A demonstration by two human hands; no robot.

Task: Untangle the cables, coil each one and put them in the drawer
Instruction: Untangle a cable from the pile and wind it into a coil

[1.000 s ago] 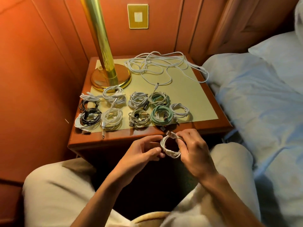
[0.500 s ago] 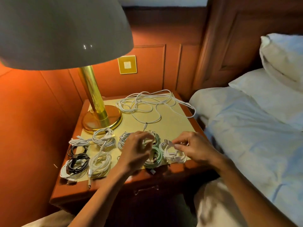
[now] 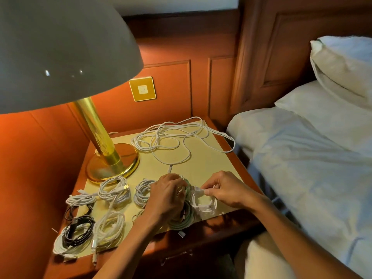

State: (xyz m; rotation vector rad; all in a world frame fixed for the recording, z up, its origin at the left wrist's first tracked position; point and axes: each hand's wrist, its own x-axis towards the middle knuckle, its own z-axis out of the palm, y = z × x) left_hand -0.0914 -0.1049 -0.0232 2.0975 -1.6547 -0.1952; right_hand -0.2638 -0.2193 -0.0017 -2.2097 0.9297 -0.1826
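Cables: a loose white tangle (image 3: pixel 181 137) sprawls over the back of the surface (image 3: pixel 201 168), one loop hanging off the edge toward the bed (image 3: pixel 302 168); finished coils sit in rows along the front.
Lamp: brass lamp (image 3: pixel 112 158) at the back left corner, its base just beside the tangle.
Finished coils: a black coil (image 3: pixel 77 232) on a white one at front left, white coils (image 3: pixel 112 191) beside it, a green coil (image 3: pixel 182 220) near the front edge, partly under the left wrist.
Drawer: only a handle (image 3: pixel 177 256) shows below the front edge; the drawer looks closed and nothing is in it yet.
Newest coil: small white coil (image 3: pixel 205 204) at the right end of the front row, lying on the surface.
Right hand: right hand (image 3: pixel 225 190) pinches the plug end of this coil between thumb and fingertips, other fingers curled.
Left hand: left hand (image 3: pixel 167 196) lies over the middle coils, fingers bent down among them; what it grips, if anything, I cannot tell.
Risk, coil: I judge the small coil may spring open once the pinch lets go, if its tail is not tucked.
Risk, neighbours: the left hand could drag or loosen the green coil beneath it.
Risk, tangle: the overhanging loop may slide off, pulling the rest.
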